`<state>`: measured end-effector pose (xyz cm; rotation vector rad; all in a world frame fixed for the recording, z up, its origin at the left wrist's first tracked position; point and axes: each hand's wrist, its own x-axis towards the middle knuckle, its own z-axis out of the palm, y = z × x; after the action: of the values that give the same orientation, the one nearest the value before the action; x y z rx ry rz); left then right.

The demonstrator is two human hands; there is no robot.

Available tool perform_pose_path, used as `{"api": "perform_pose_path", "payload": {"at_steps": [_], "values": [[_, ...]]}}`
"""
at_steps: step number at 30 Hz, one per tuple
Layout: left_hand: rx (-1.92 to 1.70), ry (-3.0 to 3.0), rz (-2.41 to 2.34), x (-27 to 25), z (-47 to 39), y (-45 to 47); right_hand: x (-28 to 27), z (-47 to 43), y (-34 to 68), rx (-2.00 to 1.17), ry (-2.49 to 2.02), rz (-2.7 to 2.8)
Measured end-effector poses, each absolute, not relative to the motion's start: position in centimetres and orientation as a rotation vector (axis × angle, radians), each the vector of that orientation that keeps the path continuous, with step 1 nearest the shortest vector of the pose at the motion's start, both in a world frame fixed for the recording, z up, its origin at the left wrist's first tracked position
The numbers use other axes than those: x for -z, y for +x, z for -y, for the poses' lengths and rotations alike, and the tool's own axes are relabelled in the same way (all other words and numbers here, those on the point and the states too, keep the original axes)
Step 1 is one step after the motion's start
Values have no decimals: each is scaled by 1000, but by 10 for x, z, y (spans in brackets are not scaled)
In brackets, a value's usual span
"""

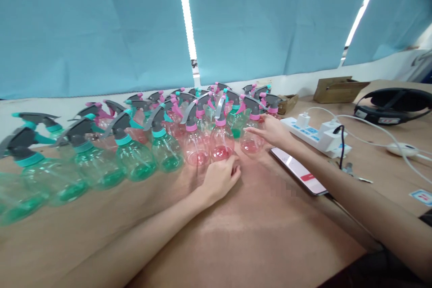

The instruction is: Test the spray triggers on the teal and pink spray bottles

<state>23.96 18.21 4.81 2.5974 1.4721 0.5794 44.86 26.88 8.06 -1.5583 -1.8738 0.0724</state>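
My left hand [221, 177] rests on the table with its fingers curled in, and nothing shows in it. Just behind it stands a pink spray bottle [222, 141] with a grey trigger head. My right hand [272, 132] is at the right side of another pink spray bottle [251, 144]. Its thumb stretches across the front of that bottle, and the other fingers are apart from the thumb near the bottle's neck, partly hidden. A third pink spray bottle [196, 150] is left of these. Green spray bottles, such as one green spray bottle [167, 155], line the front row further left.
More pink and green spray bottles crowd behind. Right of them are a phone [297, 171], a white power strip [303, 132] with plugs and cables, keys [351, 171], a white mouse [401, 149], a black headset [388, 105] and a cardboard box [339, 90]. Blue sheeting [135, 22] covers the wall.
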Motion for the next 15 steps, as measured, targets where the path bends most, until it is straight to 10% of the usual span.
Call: {"api": "perform_pose_path", "payload": {"at_steps": [15], "values": [[-1056, 2375, -1524, -73, -211, 305, -73, -294, 529, -201, -1595, 1629]]}}
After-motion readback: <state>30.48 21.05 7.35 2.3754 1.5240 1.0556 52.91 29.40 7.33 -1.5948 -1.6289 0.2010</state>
